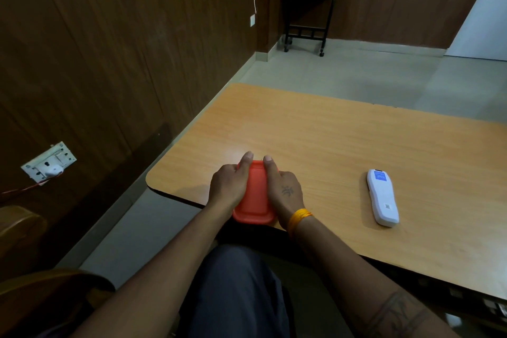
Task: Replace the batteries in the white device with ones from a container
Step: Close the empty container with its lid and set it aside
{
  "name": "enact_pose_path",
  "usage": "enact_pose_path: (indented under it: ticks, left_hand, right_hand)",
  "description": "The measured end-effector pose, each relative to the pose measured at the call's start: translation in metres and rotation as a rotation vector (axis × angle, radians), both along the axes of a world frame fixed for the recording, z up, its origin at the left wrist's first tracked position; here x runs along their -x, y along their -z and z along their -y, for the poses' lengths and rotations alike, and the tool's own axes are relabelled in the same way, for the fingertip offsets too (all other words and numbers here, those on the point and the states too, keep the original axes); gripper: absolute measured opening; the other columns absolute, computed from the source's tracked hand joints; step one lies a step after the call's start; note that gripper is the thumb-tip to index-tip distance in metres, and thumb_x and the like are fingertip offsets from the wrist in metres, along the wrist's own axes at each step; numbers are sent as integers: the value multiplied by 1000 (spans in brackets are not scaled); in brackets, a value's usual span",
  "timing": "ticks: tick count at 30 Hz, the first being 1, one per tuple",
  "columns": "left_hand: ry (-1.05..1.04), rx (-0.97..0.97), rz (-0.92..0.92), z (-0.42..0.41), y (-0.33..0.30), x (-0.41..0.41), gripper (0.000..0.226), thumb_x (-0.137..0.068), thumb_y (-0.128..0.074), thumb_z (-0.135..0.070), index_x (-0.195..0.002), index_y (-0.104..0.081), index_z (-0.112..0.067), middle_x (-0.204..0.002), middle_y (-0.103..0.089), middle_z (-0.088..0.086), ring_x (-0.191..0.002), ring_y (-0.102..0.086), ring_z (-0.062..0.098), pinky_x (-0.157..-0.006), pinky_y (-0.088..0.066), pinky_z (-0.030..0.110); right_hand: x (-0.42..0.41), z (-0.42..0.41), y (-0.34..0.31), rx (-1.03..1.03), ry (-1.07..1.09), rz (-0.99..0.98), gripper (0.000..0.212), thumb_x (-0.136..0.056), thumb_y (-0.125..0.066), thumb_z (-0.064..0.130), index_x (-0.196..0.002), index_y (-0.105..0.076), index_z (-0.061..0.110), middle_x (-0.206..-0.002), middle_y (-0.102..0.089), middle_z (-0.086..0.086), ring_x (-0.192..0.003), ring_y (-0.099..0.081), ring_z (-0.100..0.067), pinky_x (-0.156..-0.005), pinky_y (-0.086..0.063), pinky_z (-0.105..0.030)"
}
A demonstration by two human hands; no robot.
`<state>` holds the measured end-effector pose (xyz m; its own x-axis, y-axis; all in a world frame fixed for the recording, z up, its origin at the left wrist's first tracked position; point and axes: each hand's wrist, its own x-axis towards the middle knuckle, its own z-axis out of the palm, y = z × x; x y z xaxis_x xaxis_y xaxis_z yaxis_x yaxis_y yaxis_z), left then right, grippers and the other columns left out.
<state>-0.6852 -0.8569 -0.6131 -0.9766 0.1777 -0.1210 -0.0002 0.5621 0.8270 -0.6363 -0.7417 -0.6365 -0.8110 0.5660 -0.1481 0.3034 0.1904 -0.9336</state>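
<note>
An orange lidded container (255,196) sits at the near edge of the wooden table (343,145). My left hand (229,185) grips its left side and my right hand (284,189) grips its right side, with fingers lying along the lid and curling over its edges. The lid is on, so the contents are hidden. The white device (382,197) lies flat on the table to the right of my hands, apart from them, with a blue label near its far end.
A dark wood-panelled wall runs along the left, with a white socket plate (49,162). A small black trolley table (310,14) with a white pot stands at the far wall. A wooden chair arm (24,230) is at my near left.
</note>
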Motion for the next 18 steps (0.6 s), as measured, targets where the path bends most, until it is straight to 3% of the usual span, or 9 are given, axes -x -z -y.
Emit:
enact_pose_path:
  ticks: [3,7,9,12,16,18]
  left_hand:
    - [-10,-23,35,3,-2,-2,80,-92,-35,-83,-86,-74,-14,-90,-75,11,-87,-73,32,-89,-61,51]
    - [-15,-11,-37,11,-4,-2,68,-95,-42,-76,-92,-73,-15,-93,-75,7,-89,-72,30,-87,-61,50]
    - [4,-9,-71,19,-1,-5,51,-97,-51,-67,-104,-68,-19,-103,-72,3,-94,-71,28,-87,-61,51]
    - [-48,-49,-112,35,4,-5,32,-95,-61,-54,-95,-66,-23,-96,-72,-2,-88,-71,23,-79,-64,52]
    - [-130,-30,-136,56,-1,9,23,-98,-67,-40,-93,-69,-17,-91,-72,-1,-78,-71,17,-58,-61,31]
    - [-166,-23,-128,70,-6,24,23,-97,-71,-38,-93,-71,-15,-85,-73,0,-62,-70,12,-47,-58,26]
  right_hand:
    - [0,3,1,9,18,-24,75,-93,-41,79,-54,-54,16,-60,-62,-6,-63,-61,-31,-63,-46,-39]
    - [8,4,0,8,60,23,79,-92,-40,82,-61,-60,13,-74,-72,-14,-75,-69,-37,-65,-46,-37]
    - [15,2,-2,-15,90,37,81,-87,-38,85,-70,-65,11,-86,-75,-19,-85,-70,-39,-70,-48,-39]
    - [25,-1,-6,-2,88,27,71,-88,-49,79,-96,-64,10,-99,-72,-12,-89,-67,-33,-69,-49,-38]
    - [35,16,-8,-1,13,8,54,-86,-60,72,-89,-61,18,-91,-70,-5,-84,-69,-28,-73,-61,-48]
    - [43,30,-8,3,-43,17,43,-86,-63,65,-87,-63,22,-93,-71,-4,-83,-72,-28,-74,-64,-52]
